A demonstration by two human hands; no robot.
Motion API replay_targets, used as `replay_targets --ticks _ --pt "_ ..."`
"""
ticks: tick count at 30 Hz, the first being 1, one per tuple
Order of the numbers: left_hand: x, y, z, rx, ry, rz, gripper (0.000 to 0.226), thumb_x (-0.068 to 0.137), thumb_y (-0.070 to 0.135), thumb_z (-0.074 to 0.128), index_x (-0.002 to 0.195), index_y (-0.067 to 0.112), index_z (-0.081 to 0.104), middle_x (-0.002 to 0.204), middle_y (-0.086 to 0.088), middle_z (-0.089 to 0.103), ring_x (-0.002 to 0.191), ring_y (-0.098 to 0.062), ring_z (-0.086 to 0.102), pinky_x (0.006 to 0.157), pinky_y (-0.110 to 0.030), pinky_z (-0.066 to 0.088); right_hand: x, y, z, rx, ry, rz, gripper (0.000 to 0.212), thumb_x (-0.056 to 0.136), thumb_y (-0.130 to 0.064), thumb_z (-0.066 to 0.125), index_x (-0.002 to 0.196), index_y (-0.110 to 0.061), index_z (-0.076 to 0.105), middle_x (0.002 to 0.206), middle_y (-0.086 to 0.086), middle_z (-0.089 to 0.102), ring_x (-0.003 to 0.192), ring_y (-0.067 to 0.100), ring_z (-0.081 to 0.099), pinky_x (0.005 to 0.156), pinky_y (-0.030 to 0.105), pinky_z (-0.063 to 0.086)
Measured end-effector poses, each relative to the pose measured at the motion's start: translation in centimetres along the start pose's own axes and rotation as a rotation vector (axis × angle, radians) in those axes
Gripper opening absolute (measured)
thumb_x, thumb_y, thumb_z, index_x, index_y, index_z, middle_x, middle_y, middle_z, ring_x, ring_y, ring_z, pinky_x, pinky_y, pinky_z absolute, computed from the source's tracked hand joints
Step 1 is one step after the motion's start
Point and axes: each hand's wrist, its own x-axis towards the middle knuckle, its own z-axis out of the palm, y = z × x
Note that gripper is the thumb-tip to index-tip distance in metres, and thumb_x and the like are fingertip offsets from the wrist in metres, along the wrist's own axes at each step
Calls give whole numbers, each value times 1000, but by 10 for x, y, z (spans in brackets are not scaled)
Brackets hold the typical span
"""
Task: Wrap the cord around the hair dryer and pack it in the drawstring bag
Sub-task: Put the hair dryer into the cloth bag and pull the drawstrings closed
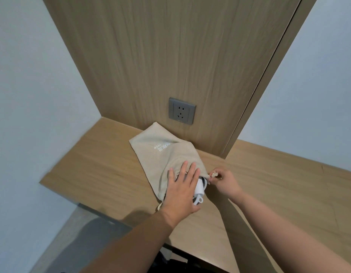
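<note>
Poking from drawstring bag (162,148), hair dryer (200,189)

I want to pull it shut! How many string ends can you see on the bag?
2: one string end pinched by the right hand, one by the left hand. Others may be hidden.

The wood panel (170,56) stands close behind the drawstring bag (151,142), while desk (269,184) lies open rightward
</note>
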Motion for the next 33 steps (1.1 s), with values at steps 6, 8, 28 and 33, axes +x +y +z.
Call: replay_targets --ticks 6,8,28,33 --pt "8 -3 2 -34 -9 -51 102 81 67 46 154 14 -1 163 -8 0 150 -30 -2 115 -58 7 -7 1 6 -29 -73 26 12 83 0 61 73 -6 59 86 11 59 79 23 52 67 26 38" --pt "9 -6 -2 -69 -16 -89 103 78 69 48 154 13 7 163 -7 10 149 -28 11 112 -56 19 -9 -2 7 -41 -97 21 17 84 1 60 72 -11 57 84 10 59 77 23 52 69 27 38" --pt "-23 -65 -16 -270 94 -55 56 82 51 65 126 19 50 120 1 52 115 -20 47 94 -30 39 -40 15 -6 -234 -19 -230 34 81 -18 69 114 -15 58 108 -1 55 98 14 55 86 22 39" --pt "-34 -67 -22 -256 48 -167 28 92 33 54 116 18 53 110 0 58 106 -20 51 74 -30 39 -24 -9 1 -408 4 -392 32 81 -25 70 110 -13 61 105 3 58 100 19 51 82 22 37"
